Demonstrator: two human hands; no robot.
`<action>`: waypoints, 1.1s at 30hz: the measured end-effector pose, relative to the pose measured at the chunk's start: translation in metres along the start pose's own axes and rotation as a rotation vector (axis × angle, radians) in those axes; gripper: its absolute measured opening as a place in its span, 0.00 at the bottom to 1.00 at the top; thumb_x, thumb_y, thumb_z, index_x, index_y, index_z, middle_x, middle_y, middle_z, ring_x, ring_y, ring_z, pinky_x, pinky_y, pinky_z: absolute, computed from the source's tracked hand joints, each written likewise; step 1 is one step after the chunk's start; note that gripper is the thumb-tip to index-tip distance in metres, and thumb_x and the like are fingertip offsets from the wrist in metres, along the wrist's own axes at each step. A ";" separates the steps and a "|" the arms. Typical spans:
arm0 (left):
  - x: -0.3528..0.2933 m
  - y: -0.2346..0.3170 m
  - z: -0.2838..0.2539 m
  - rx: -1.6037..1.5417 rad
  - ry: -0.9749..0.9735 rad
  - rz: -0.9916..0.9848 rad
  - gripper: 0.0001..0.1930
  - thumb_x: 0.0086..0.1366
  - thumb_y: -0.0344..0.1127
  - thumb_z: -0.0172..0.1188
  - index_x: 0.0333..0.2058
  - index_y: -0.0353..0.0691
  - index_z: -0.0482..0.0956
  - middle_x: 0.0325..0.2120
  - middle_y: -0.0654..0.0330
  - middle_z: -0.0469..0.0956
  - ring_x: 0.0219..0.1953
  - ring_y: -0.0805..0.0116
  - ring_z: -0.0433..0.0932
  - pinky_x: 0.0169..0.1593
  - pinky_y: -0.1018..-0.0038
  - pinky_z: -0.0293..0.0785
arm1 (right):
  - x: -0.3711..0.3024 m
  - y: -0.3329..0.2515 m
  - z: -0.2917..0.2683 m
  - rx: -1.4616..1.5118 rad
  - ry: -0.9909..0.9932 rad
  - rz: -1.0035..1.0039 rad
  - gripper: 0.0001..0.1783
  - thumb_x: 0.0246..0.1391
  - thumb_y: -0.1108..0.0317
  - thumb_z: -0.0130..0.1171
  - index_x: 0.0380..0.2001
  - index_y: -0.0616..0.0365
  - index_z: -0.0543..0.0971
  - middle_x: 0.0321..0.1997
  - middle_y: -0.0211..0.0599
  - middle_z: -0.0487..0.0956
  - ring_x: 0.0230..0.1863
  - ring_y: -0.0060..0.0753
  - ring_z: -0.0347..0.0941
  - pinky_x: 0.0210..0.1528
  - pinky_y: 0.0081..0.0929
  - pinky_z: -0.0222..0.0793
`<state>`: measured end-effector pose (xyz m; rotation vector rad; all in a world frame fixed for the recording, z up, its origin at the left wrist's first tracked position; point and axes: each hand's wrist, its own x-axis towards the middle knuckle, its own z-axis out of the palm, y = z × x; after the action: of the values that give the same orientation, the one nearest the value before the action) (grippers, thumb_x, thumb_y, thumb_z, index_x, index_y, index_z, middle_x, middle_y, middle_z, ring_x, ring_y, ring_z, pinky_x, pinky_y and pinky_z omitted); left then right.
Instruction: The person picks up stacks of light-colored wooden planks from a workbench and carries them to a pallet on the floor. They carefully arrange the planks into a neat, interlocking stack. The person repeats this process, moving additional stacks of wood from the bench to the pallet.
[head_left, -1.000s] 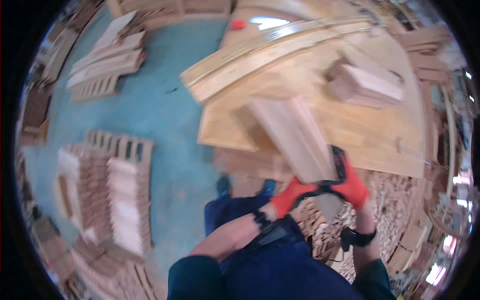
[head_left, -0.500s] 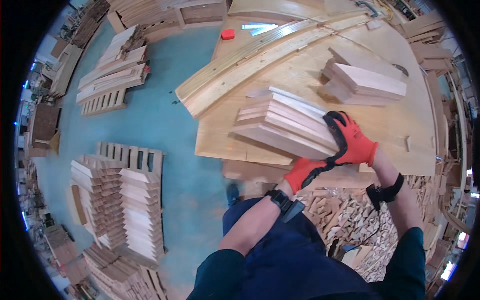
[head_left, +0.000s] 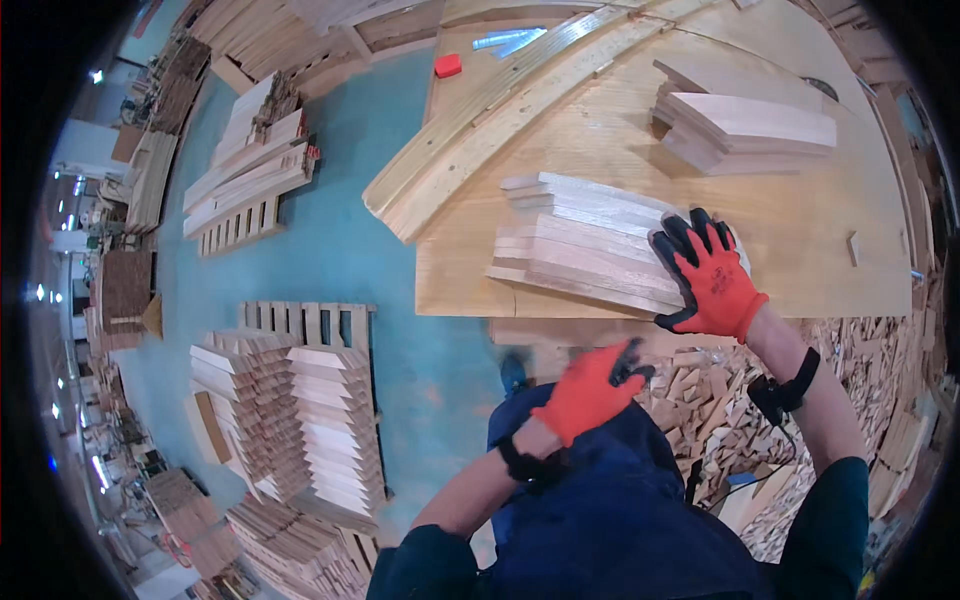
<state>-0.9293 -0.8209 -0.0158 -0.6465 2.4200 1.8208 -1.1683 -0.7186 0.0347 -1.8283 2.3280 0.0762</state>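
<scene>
Both my hands wear red gloves with black fingers. My right hand lies with spread fingers over the right end of a stack of pale wooden boards, near the table's front edge. The boards lie side by side and on one another, their left ends cut at a slant. My left hand is apart from the stack, over my lap just off the table's front edge. It holds nothing I can see; its fingers are slightly bent and apart. Farther back on the wooden table sits a second stack of angled boards.
Long curved wooden beams cross the table's far left, beside a small red object. Wood offcuts heap up below the table at the right. Stacked cut pieces and a pallet stand on the blue-green floor.
My left hand has let go of the stack and drawn back toward my lap. My right hand has spread out over the boards, which now lie flatter on the table.
</scene>
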 end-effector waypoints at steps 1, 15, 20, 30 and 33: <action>-0.001 0.006 -0.019 0.083 0.100 0.128 0.35 0.55 0.41 0.69 0.60 0.36 0.70 0.51 0.45 0.77 0.55 0.46 0.75 0.60 0.58 0.69 | -0.001 0.001 0.001 -0.004 0.005 0.004 0.61 0.35 0.31 0.66 0.71 0.48 0.59 0.73 0.47 0.56 0.73 0.65 0.48 0.72 0.63 0.39; 0.126 -0.046 -0.143 0.235 0.233 0.450 0.35 0.69 0.39 0.52 0.70 0.35 0.51 0.71 0.47 0.52 0.74 0.47 0.45 0.74 0.60 0.39 | -0.075 0.041 0.091 1.082 0.587 0.423 0.41 0.63 0.53 0.51 0.71 0.65 0.54 0.75 0.48 0.55 0.76 0.46 0.46 0.75 0.39 0.41; 0.129 -0.046 -0.141 0.319 0.224 0.385 0.36 0.69 0.38 0.53 0.70 0.36 0.51 0.71 0.48 0.51 0.74 0.48 0.46 0.74 0.60 0.39 | -0.053 0.027 0.100 0.689 0.649 0.491 0.34 0.67 0.60 0.48 0.70 0.65 0.55 0.74 0.52 0.56 0.76 0.49 0.48 0.75 0.39 0.42; 0.130 -0.034 -0.139 0.108 0.233 0.376 0.42 0.62 0.42 0.63 0.69 0.34 0.53 0.67 0.44 0.58 0.71 0.47 0.53 0.72 0.58 0.48 | -0.045 0.023 0.091 0.720 0.712 0.499 0.33 0.64 0.61 0.52 0.68 0.64 0.60 0.70 0.55 0.60 0.72 0.56 0.53 0.73 0.43 0.46; 0.131 0.000 -0.160 0.574 0.080 0.334 0.47 0.56 0.49 0.68 0.69 0.36 0.55 0.66 0.42 0.58 0.70 0.47 0.54 0.70 0.58 0.52 | -0.046 0.025 0.085 0.679 0.687 0.517 0.35 0.62 0.60 0.55 0.67 0.64 0.61 0.70 0.56 0.60 0.72 0.57 0.52 0.73 0.45 0.46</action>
<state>-1.0155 -1.0092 -0.0031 -0.2784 3.0402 1.0705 -1.1725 -0.6552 -0.0429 -0.9720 2.6706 -1.2761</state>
